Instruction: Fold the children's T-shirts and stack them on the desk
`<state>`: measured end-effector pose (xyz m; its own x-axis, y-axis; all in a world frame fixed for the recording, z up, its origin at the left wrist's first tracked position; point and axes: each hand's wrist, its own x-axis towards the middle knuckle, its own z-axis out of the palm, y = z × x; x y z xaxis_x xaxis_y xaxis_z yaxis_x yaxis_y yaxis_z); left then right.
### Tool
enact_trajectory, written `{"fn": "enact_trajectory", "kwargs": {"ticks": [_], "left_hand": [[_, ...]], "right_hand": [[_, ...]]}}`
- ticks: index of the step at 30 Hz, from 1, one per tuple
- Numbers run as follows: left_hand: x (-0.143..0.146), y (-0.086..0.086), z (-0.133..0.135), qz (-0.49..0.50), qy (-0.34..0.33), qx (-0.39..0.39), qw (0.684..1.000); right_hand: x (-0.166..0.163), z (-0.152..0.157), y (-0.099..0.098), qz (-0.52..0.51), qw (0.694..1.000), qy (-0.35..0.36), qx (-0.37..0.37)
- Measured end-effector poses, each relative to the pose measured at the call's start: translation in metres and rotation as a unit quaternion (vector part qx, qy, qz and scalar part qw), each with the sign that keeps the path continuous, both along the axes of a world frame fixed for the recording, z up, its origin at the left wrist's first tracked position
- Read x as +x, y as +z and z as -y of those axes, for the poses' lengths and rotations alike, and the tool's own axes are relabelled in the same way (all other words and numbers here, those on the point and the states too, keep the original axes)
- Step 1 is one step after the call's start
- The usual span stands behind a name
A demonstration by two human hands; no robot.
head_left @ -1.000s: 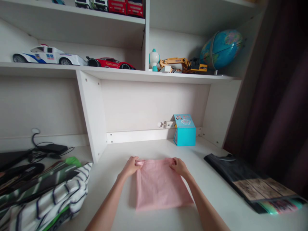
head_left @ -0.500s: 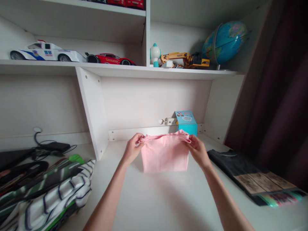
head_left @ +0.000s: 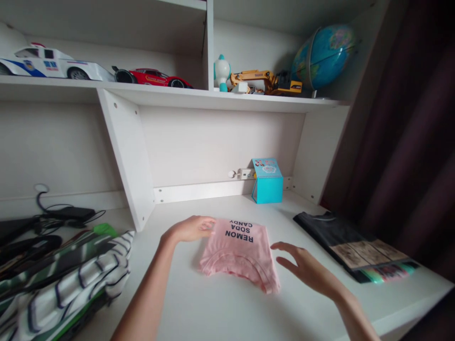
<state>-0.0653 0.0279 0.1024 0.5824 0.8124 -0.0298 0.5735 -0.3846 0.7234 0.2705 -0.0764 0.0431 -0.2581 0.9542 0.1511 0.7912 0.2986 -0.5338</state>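
Note:
A folded pink shirt [head_left: 236,255] lies flat on the white desk, its dark lettering upside down to me and its neckline toward me. My left hand [head_left: 190,229] is at the shirt's far left corner, fingers stretched out; the fingertips meet the edge, and whether they press on it I cannot tell. Just off the right edge, my right hand [head_left: 296,258] hovers with thumb and fingers apart, holding nothing.
A folded dark shirt [head_left: 350,246] lies at the right. Striped clothes [head_left: 81,284] are heaped at the left, near a black adapter [head_left: 74,213] with cables. Behind stands a blue desk calendar [head_left: 269,188]. The shelf above holds toy cars, a toy excavator [head_left: 266,81] and a globe [head_left: 325,57].
The pink shirt, held up by both hands before, now lies on the desk with its lettered side up. Both hands have let go and come nearer; the view has shifted slightly.

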Motion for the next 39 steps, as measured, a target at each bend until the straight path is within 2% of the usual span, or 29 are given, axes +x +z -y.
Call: {"fn": "enact_trajectory", "kwargs": {"ticks": [4,8,11,14,17,27,39], "left_hand": [[0.017,-0.024,-0.011,-0.100,-0.010,-0.005,0.995],[0.028,-0.055,-0.019,-0.168,0.017,0.038,0.985],[0.037,-0.084,-0.025,-0.100,0.051,0.125,0.986],[0.041,-0.110,-0.030,0.002,0.118,0.233,0.965],[0.039,-0.125,-0.035,0.054,0.141,0.247,0.957],[0.037,-0.133,-0.040,0.075,0.159,0.224,0.959],[0.038,-0.136,-0.045,0.052,0.159,0.242,0.956]], "right_hand": [[-0.028,0.001,-0.009,0.003,1.000,0.024,0.007],[-0.043,0.004,-0.038,-0.001,0.999,0.029,0.012],[-0.046,0.006,-0.060,0.011,0.999,-0.008,0.033],[-0.046,0.008,-0.069,0.019,0.999,-0.018,0.045],[-0.046,0.010,-0.067,0.023,0.998,-0.023,0.046],[-0.043,0.009,-0.068,-0.016,0.997,-0.020,0.072],[-0.039,0.007,-0.073,-0.038,0.995,-0.013,0.092]]}}
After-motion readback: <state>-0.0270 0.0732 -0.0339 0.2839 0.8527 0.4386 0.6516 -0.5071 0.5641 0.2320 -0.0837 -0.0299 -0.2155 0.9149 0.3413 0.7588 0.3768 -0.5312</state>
